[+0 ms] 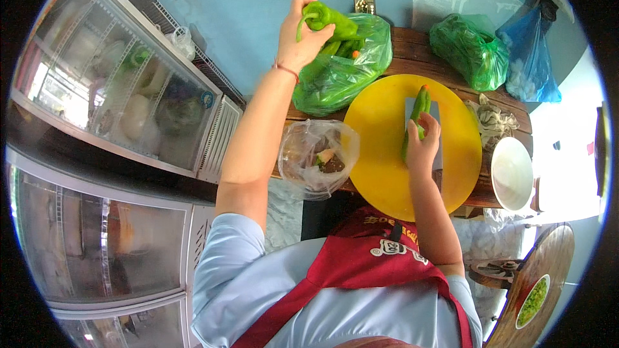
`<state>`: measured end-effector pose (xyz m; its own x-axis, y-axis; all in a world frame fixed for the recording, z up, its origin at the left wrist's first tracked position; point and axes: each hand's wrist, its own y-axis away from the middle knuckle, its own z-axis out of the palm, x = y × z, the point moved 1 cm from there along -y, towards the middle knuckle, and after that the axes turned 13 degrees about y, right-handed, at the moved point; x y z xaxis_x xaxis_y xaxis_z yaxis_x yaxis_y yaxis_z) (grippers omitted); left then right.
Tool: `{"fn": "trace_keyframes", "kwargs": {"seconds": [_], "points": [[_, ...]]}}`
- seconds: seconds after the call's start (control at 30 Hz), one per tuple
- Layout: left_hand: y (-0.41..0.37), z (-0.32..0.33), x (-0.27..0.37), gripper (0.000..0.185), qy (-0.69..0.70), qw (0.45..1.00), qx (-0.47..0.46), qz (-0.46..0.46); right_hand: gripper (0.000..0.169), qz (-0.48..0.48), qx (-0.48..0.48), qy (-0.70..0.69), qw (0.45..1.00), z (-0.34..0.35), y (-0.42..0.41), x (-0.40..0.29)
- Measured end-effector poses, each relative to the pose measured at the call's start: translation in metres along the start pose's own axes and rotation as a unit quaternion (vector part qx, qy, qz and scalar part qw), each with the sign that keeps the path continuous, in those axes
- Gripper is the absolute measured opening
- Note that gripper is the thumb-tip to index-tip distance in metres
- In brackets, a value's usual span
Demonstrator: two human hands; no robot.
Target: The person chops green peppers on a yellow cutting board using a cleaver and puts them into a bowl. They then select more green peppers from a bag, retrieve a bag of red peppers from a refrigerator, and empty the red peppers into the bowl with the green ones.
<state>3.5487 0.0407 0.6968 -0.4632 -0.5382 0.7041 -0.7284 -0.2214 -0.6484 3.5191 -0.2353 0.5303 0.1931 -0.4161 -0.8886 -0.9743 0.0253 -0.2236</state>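
My left hand (293,42) grips a large light-green pepper (338,23) near its curled stem, above an opened green plastic bag (324,82). Inside that bag lie more green peppers (346,49), one with a red-orange spot. My right hand (422,147) has its fingers around a long dark-green pepper (422,101) with a reddish tip. Beneath this pepper, a wide knife (410,105) with a grey rectangular blade lies flat on the round yellow cutting board (377,154). The forearm partly covers the knife's handle.
A clear plastic bag (290,154) holding scraps sits left of the board. To the right are a white bowl (511,174), a crumpled cloth (498,121) and a tied green bag (469,50). A phone (364,1) leans against the wall. Glass-door refrigerators (121,72) line the left.
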Motion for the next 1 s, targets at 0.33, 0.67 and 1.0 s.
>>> {"fn": "trace_keyframes", "kwargs": {"seconds": [0.33, 0.67, 1.0], "points": [[0.206, 0.06, 0.054, 0.054, 0.402, 0.889, 0.066, -0.211, 0.038, 0.187, -0.29, -0.639, 0.688, 0.034, 0.027, -0.093], [0.247, 0.014, 0.038, 0.019, 0.316, 0.885, 0.04, -0.34, 0.03, 0.208, -0.265, -0.514, 0.789, 0.059, 0.047, -0.086], [0.266, 0.001, 0.042, 0.027, 0.35, 0.847, -0.012, -0.401, 0.03, 0.154, -0.428, -0.562, 0.691, 0.072, 0.052, -0.078]]}}
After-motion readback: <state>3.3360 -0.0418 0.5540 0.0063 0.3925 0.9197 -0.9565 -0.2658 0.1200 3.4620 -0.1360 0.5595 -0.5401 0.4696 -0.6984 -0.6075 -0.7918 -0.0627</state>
